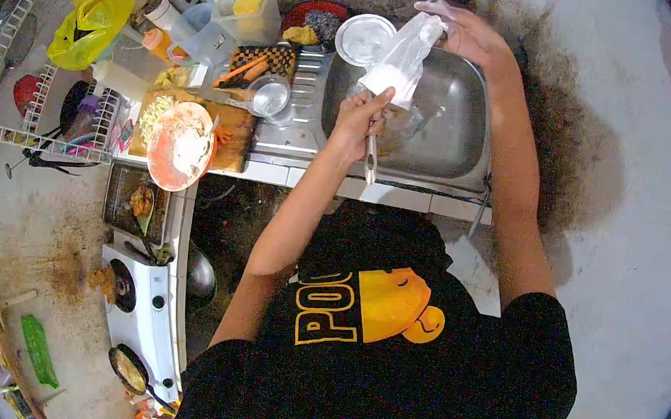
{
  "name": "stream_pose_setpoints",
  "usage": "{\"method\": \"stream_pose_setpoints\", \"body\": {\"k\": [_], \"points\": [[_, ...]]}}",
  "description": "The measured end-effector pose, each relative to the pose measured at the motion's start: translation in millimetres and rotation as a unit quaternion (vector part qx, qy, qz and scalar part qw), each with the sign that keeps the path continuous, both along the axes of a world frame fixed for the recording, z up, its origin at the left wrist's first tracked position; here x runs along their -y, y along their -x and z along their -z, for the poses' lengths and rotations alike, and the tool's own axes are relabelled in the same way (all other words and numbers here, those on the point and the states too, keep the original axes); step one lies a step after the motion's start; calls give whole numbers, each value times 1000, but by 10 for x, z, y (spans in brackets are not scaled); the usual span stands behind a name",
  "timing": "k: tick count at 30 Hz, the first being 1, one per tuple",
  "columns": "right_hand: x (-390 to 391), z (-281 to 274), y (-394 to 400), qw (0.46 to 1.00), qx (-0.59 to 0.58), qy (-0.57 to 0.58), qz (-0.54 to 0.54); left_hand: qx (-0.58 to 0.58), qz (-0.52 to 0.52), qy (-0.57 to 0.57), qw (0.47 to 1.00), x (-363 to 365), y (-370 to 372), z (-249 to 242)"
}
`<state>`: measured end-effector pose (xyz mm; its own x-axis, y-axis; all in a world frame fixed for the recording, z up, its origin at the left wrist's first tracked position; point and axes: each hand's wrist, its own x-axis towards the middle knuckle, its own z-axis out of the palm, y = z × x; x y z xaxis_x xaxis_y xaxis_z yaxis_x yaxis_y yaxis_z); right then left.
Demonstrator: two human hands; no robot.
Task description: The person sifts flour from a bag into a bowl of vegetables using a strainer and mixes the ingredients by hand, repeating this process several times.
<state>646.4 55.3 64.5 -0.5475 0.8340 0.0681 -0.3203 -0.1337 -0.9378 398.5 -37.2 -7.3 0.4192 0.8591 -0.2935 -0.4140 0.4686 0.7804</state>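
Observation:
Over the sink's left side, my left hand [358, 124] is closed round a utensil with a pale slotted handle [371, 161]; its far end is hidden. Just above that hand hangs a clear plastic bag [414, 43] with white contents in its lower end. Fingers of my right hand [467, 35] hold the bag's top end, partly hidden by it. A round white-coated dish [365, 39] sits beside the bag at the sink's back left corner. Below lies the metal sink basin [448, 144].
An orange bowl with white powder [182, 145] sits at the edge of a wooden cutting board [234, 151]. A clear cup [269, 98], carrots [252, 69] and several bottles stand nearby. A white gas stove [141, 303] and wire rack [16, 45] are at left.

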Motion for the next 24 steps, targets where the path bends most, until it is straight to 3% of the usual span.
{"method": "stream_pose_setpoints", "body": {"k": [3,4,8,10,11,14,15,17,21,23,24], "points": [[100,354,23,993,-72,70,58,39,0,10,999,-10,-2,14],[333,376,209,983,-46,56,168,70,11,15,997,-19,-3,28],[961,557,694,974,-28,-37,224,76,2,13,997,-13,-28,14],[1102,736,826,934,143,-103,312,81,-9,21,996,-17,-46,-3],[1132,808,887,934,143,-103,312,80,-9,21,997,-13,-57,-4],[1140,989,1037,912,92,-79,391,46,-10,27,999,27,-107,10],[1148,1028,1048,912,93,-80,392,30,-7,12,999,51,-121,6],[1161,1094,1054,922,-13,2,387,16,-6,-4,1000,93,-113,-4],[1137,1171,927,930,-110,27,349,-26,64,16,997,208,92,-45],[1083,1171,834,909,-214,67,351,-48,85,18,995,283,227,-46],[1033,1179,756,911,-193,80,355,-48,94,28,994,324,298,-66]]}}
